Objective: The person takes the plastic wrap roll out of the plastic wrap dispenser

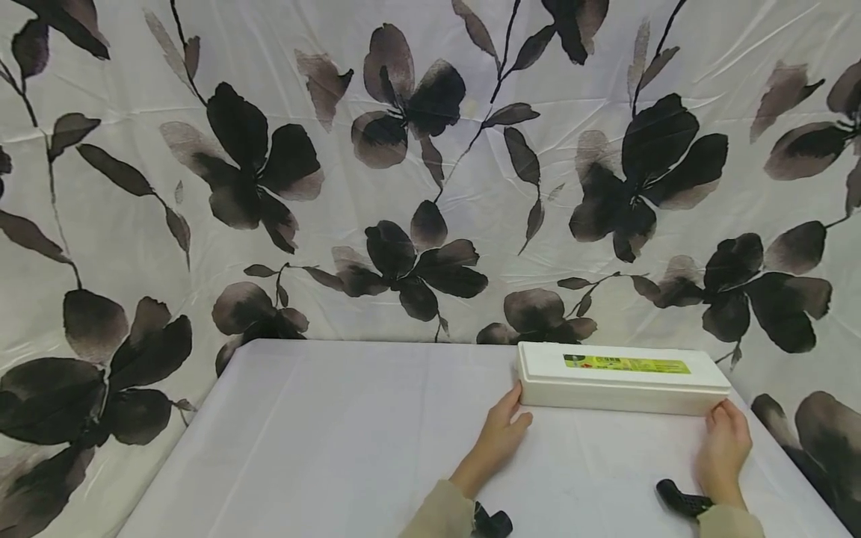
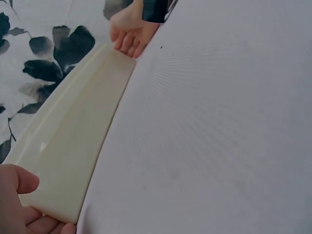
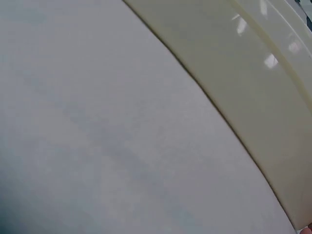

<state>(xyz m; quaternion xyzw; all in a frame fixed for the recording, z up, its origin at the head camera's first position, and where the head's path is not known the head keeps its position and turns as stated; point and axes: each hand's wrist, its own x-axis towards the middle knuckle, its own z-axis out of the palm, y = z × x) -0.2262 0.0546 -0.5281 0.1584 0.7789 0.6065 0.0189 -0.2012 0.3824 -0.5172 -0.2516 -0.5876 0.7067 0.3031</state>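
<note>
A long white box [image 1: 619, 397] with a fitted lid and a yellow-green label [image 1: 625, 364] lies along the far right part of the table. My left hand [image 1: 498, 433] grips its left end; in the left wrist view the fingers wrap around the lower end and the thumb [image 2: 24, 179] lies by the front face. At the opposite end, my right hand [image 1: 725, 448] holds the near right corner with bent fingers. Only a sliver of fingertip [image 3: 306, 231] shows beside the box in the right wrist view.
A white cloth covers the table [image 1: 336, 433], whose far edge runs right behind the box. Behind it hangs a pale curtain [image 1: 417, 179] with dark flowers. Black straps with camera mounts [image 1: 679, 499] sit at both wrists, by the beige sleeves.
</note>
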